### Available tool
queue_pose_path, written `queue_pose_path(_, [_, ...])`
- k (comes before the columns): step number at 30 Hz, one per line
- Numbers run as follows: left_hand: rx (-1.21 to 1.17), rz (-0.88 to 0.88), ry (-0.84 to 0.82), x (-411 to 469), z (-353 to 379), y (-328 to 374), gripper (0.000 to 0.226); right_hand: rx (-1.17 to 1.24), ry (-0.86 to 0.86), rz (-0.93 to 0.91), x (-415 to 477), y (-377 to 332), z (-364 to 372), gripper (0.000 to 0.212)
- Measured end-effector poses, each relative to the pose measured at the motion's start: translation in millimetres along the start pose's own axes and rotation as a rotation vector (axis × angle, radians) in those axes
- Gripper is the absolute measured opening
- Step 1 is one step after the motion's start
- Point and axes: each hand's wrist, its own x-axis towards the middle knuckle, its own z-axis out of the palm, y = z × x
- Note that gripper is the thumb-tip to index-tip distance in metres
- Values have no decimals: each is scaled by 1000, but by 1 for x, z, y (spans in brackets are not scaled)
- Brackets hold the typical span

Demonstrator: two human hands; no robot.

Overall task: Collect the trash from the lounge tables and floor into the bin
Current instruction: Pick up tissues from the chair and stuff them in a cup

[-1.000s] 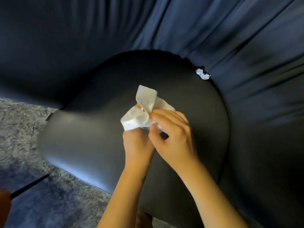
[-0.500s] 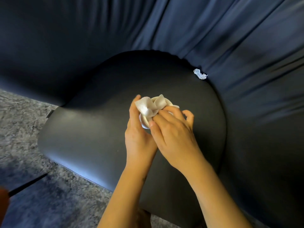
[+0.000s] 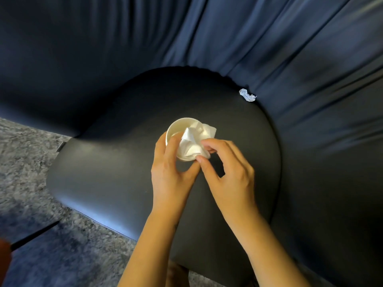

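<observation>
One head cam, wide-angle, looking steeply down and forward, close over left hand (image 3: 172,175) and right hand (image 3: 228,175) mid-frame above seat (image 3: 107,166); floor (image 3: 31,162) lower left, backrest (image 3: 269,38) on top.

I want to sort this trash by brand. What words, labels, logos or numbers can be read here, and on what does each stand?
None can be read. The paper cup in the left hand shows only a plain rim and inside; its outer wall is hidden. The napkin in the right hand, the crumpled paper and the dark surface show no print.
</observation>
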Motion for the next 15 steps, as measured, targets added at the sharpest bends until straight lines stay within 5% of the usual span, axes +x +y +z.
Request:
queue_pose_path(5, [30, 20, -66, 2, 1, 5, 46, -52, -63, -160, 0, 2, 2, 27])
queue_pose_path(15, [-40, -23, -76, 0, 0, 15, 65, -195, -419, -37, 4, -5, 1, 51])
